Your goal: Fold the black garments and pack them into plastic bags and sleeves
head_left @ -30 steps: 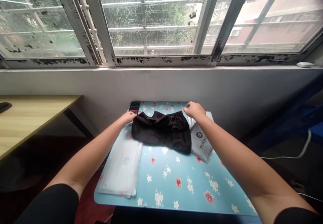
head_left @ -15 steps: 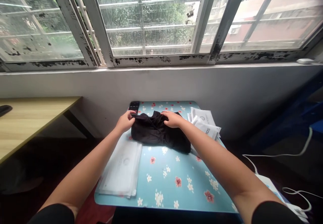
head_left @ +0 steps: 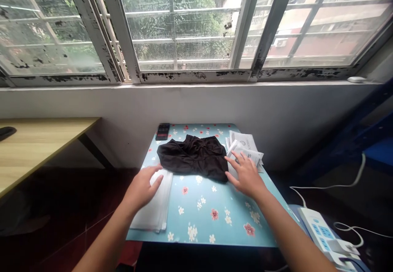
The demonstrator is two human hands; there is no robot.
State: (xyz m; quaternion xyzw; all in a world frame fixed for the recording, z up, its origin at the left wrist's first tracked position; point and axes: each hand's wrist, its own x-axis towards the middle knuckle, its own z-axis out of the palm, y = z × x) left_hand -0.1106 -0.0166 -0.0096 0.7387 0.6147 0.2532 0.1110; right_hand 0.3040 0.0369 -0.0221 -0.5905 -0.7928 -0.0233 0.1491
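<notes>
A black cloth garment (head_left: 195,157) lies crumpled across the blue flowered table (head_left: 202,227). My left hand (head_left: 144,186) is at the garment's lower left, over a stack of clear plastic bags (head_left: 155,212), its thumb and fingers apart and nothing between them. On the right, my right hand (head_left: 244,171) has its fingers spread beside the garment's right edge, holding nothing. Behind that hand are white printed packages (head_left: 245,141), partly covered by the fingers.
A small dark object (head_left: 162,131), partly pixelated, sits at the table's back left corner. A wooden desk (head_left: 46,141) stands at the left. At the lower right is a white power strip (head_left: 321,233) with cables. A wall and windows rise behind the table.
Both hands have let go of the garment and moved toward me, the right one also outward. The garment now lies flatter, with its top edge uncovered.
</notes>
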